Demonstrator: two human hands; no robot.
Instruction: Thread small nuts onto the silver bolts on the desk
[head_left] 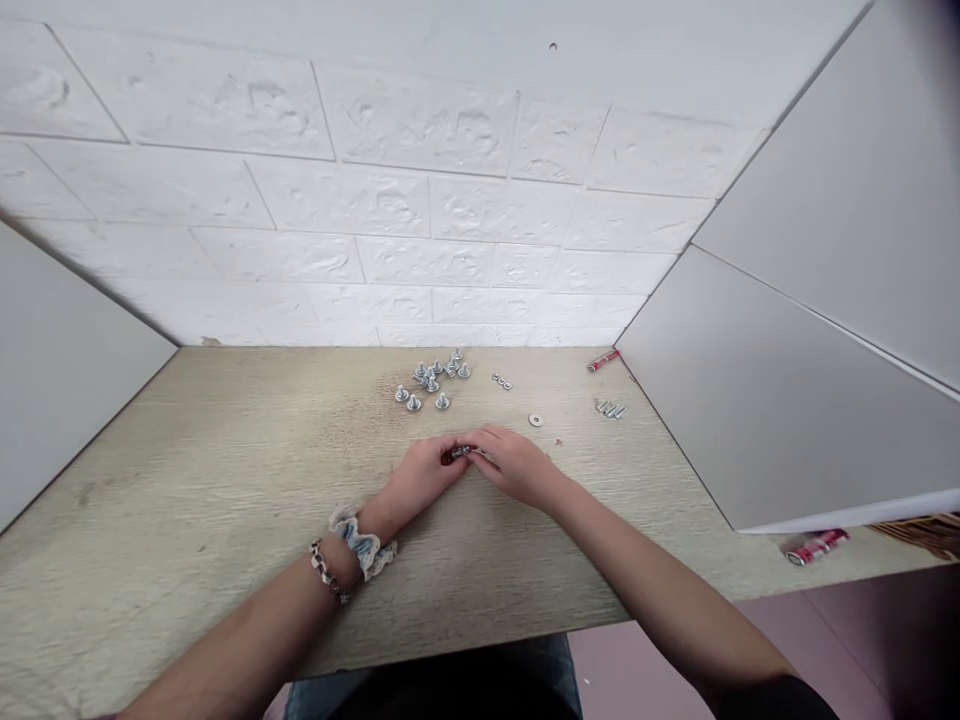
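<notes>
My left hand (420, 475) and my right hand (514, 462) meet over the middle of the wooden tabletop (225, 460). Both have fingers curled in a pinch around one small part (457, 453), dark red at the left end and silvery metal at the right. The part is too small to name. A scrunchie and a bead bracelet sit on my left wrist. Just beyond my hands lies a cluster of several small metal fasteners (431, 382).
A loose washer (535, 419) lies right of the cluster, with tiny nuts (502, 381) behind it. A few screws (611, 409) and a red piece (602, 361) rest near the right partition (750, 420). Another red piece (816, 546) lies at the far right edge. A white brick wall stands behind.
</notes>
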